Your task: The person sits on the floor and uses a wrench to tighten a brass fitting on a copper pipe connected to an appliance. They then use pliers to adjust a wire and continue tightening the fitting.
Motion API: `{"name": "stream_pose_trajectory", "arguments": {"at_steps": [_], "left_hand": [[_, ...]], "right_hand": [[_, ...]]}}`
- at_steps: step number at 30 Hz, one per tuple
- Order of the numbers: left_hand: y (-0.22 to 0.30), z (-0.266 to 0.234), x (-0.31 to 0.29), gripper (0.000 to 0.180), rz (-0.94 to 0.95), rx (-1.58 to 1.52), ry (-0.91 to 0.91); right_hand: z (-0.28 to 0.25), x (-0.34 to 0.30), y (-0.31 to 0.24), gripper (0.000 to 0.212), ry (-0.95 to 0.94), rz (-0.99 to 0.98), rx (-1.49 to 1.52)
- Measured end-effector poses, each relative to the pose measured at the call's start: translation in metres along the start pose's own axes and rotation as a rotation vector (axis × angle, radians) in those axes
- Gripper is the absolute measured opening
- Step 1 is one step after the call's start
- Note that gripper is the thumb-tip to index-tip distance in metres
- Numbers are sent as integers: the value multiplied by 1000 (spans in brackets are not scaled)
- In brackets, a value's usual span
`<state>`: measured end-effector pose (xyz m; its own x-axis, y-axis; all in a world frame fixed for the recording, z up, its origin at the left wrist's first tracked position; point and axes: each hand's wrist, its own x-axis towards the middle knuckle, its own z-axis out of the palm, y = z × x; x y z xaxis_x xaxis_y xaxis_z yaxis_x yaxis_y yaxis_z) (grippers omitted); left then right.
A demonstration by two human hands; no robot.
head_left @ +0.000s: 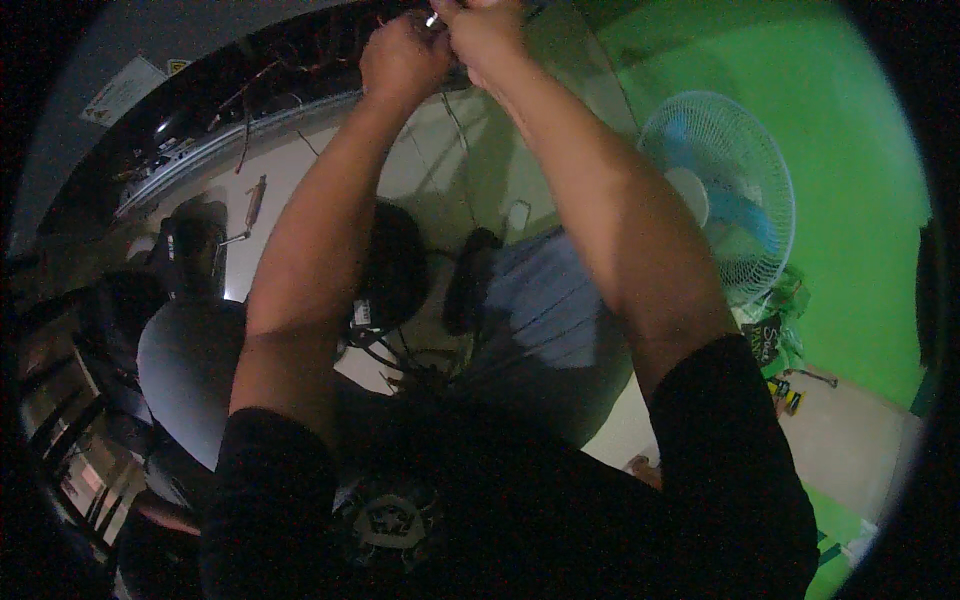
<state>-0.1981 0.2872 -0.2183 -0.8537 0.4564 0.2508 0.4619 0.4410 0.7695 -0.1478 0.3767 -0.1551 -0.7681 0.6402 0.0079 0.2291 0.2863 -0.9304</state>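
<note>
Both arms stretched forward, a person in a black shirt [520,510] works at the open side of a dark appliance [185,130]. The left hand [405,58] and right hand [487,38] meet at the upper edge of view, fingers curled inward around a small shiny piece [432,19] that sits between them. The edge cuts off part of the right hand, and how firmly either one grips, or which has hold of the piece, cannot be told. Thin copper-coloured tubes [262,75] run through the appliance, left of the hands. Below, a tool [256,200] with a brown handle lies on the pale floor [325,170], near the appliance's metal edge. A white fan [688,197] with blue blades stands at right, before a green wall [850,190]; a green bag [788,300] lies just below it.
</note>
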Motion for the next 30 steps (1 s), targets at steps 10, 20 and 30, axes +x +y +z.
{"name": "stream_pose_trajectory", "arguments": {"at_steps": [10,20,30], "left_hand": [[9,-10,-3,46,25,51,-38],[21,-30,-9,37,-11,-327,-35],[17,-30,-9,25,-76,-518,-104]], "right_hand": [[-4,7,0,45,-80,12,-17],[-82,-26,-32,28,-309,112,-112],[-105,-28,-39,29,-193,165,-188]]}}
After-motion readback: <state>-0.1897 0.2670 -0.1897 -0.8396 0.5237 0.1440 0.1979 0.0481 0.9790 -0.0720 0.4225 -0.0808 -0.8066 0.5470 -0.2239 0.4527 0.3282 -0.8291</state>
